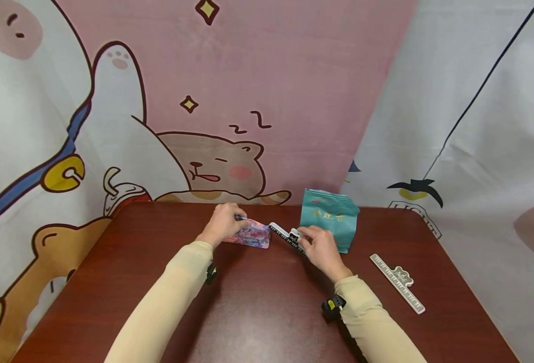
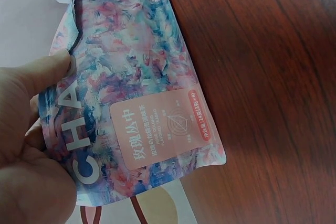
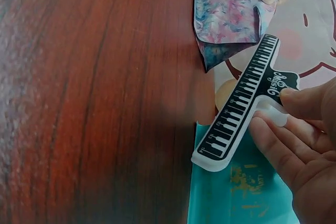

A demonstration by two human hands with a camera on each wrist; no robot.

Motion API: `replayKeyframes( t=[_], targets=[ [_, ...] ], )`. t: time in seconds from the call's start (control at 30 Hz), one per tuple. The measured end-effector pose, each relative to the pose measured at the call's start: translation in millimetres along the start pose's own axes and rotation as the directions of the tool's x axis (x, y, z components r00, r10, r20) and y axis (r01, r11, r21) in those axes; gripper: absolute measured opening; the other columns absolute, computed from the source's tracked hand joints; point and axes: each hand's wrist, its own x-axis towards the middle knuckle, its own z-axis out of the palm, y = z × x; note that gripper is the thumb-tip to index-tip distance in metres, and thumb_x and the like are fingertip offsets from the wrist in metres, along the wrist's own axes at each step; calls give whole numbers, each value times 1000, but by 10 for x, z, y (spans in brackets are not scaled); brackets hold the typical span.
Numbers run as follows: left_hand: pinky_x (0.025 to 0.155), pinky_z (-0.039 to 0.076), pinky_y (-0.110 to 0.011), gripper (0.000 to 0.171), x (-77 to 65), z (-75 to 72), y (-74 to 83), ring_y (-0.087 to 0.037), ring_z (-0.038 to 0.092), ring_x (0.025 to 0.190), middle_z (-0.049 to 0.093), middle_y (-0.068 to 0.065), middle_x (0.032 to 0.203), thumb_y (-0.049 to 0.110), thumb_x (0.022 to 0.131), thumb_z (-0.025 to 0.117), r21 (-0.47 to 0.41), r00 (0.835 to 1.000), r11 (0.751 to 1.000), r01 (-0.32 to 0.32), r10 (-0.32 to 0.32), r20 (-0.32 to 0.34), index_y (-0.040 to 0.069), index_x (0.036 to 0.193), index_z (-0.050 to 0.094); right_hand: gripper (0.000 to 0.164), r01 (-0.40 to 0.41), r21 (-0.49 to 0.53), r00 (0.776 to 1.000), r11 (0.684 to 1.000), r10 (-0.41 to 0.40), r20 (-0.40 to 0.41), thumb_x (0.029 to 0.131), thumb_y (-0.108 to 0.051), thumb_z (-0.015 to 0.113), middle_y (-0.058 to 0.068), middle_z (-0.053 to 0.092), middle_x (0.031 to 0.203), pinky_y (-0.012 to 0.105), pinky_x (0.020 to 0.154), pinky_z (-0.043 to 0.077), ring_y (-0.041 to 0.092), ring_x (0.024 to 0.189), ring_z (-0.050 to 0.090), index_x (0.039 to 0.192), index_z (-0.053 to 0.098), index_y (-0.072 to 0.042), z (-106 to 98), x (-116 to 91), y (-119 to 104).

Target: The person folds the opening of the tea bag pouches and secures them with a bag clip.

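Note:
My left hand pinches the top edge of a pink and blue tea pouch, thumb on its front near the large white letters. The pouch's upper edge is folded over beside the thumb. In my right hand is a black and white long clip with a piano-key pattern, pinched at its handle between thumb and fingers. The clip's far end points at the pouch's folded edge and lies right by it in the right wrist view. Behind the right hand stands a teal pouch with gold characters.
A second long clip, pale with a ruler-like pattern, lies on the right of the dark red wooden table. A cartoon-printed cloth hangs behind the table's back edge.

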Motion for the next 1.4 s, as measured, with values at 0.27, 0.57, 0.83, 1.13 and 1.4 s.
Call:
replayKeyframes(
  t=[0.27, 0.57, 0.83, 1.13, 1.4],
  targets=[
    [87, 55, -45, 17, 9, 12, -16, -28, 64, 96, 71, -6, 94, 23, 89, 84, 3, 1000, 1000, -13, 13, -12, 7, 96, 83, 24, 5, -9, 1000, 1000, -5, -10, 84, 3, 81, 13, 76, 94, 41, 66, 58, 26, 79, 72, 107, 79, 0, 17, 40, -12],
    [89, 54, -47, 17, 24, 22, -25, -30, 64, 99, 70, -6, 94, 21, 88, 84, 18, 1000, 1000, -16, 16, -4, 7, 98, 83, 21, 9, -25, 1000, 1000, -9, -4, 85, 3, 81, 11, 75, 89, 31, 58, 50, 17, 66, 63, 105, 81, -3, 28, 87, -33],
    [88, 55, -46, 17, 22, 14, -12, -29, 64, 98, 70, -6, 94, 21, 89, 83, 19, 1000, 1000, -3, 3, 5, 7, 98, 83, 20, 37, -47, 999, 998, -37, -8, 85, 4, 80, 11, 75, 88, 34, 59, 53, 21, 70, 67, 104, 81, -2, 40, 127, -58],
    [87, 56, -45, 18, 20, 13, -9, -28, 64, 97, 70, -5, 94, 21, 89, 83, 4, 1000, 1000, 10, -10, 9, 6, 99, 82, 20, 62, -71, 998, 996, -63, -21, 84, 6, 79, 9, 74, 83, 37, 61, 53, 22, 69, 67, 102, 81, -3, 82, 156, -45],
    [87, 56, -43, 18, 22, 9, -5, -27, 63, 98, 70, -5, 96, 23, 90, 83, 4, 1000, 1000, 15, -15, 10, 7, 99, 82, 21, 73, -88, 996, 993, -77, -37, 83, 7, 78, 10, 74, 84, 40, 63, 56, 25, 73, 70, 101, 81, -4, 116, 166, -46]
  ],
)
